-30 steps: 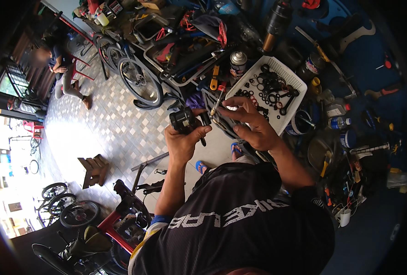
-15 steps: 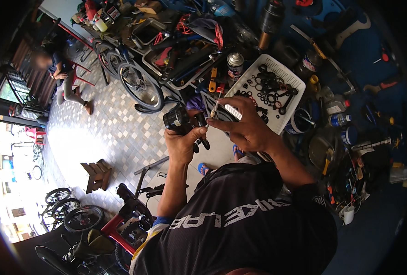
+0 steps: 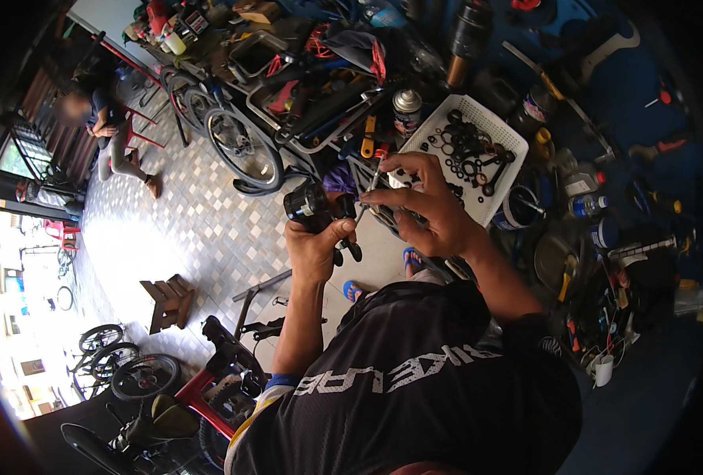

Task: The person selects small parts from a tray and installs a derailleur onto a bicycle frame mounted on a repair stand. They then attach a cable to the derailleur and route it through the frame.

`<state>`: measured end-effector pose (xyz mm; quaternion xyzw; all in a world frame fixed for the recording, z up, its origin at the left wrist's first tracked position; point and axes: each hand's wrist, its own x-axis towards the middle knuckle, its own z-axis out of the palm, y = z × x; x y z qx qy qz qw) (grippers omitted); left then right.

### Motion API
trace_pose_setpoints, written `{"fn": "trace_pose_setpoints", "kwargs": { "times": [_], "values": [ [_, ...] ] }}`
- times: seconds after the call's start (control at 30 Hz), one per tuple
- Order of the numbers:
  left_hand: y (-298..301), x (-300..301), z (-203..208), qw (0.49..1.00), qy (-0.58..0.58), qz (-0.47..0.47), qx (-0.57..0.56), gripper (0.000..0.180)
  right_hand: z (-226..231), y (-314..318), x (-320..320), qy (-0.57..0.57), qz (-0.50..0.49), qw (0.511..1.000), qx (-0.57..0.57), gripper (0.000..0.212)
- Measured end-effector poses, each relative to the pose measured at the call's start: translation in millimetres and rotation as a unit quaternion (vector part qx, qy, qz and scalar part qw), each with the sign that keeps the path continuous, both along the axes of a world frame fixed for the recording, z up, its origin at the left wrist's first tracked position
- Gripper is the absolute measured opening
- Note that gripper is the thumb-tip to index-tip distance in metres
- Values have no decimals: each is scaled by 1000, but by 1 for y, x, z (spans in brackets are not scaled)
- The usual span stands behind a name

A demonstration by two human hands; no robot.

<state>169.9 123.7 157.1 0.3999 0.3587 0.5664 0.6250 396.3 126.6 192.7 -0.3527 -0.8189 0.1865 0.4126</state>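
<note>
My left hand is closed around a black cylindrical part, a glossy round body with smaller dark pieces sticking out toward the right. Its kind cannot be made out. Facing it, my right hand pinches a thin metal rod-like tool between thumb and fingers. The rod stands tilted, its lower end close beside the dark pieces of the part. Whether it touches them is hidden by the fingers. Just beyond the right hand lies a white perforated tray with many black rings and small parts in it.
A spray can stands left of the tray. Tools and trays crowd the bench beyond. Bottles and jars line the right side. Bicycles and a wooden stool are at left, where a person sits on a red chair.
My right hand has shifted slightly, its fingers spreading a little along the metal tool. My left hand and the black part have turned only slightly.
</note>
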Motion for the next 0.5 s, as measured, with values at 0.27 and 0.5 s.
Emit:
{"fn": "trace_pose_setpoints", "kwargs": {
  "times": [0.27, 0.5],
  "values": [
    [-2, 3, 1, 1000, -7, -24, 9, 46, -2, 17, -17, 64, 83, 994, -40, 59],
    [-3, 0, -7, 999, -42, -16, -6, 46, -16, 9, -12, 143, 116, 973, -136, 55]
  ]
}}
